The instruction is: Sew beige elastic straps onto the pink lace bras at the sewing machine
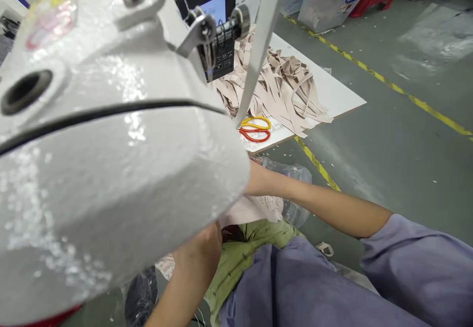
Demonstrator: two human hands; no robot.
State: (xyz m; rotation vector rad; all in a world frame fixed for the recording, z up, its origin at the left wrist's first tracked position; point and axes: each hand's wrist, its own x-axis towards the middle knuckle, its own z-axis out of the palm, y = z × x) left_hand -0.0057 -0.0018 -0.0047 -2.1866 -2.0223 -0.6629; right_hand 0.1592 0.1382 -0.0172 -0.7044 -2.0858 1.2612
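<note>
The big white head of a sewing machine [121, 184] covers the left and middle of the view and hides much of both hands. Below its lower edge shows the back of my left hand [207, 242], fingers out of sight behind the machine. My right hand [255, 178] reaches in from the right, just its wrist end visible, its fingers also hidden. Between the two lies pale pink fabric [254, 210] with a lacy part, close to both hands; whether either grips it cannot be seen.
Beyond the machine, a white table [338, 95] bears a pile of beige fabric strips [284, 83] and scissors with yellow and red handles [255, 135]. A control panel [218, 36] stands behind the machine head. A lidded plastic box [327, 9] is on the floor.
</note>
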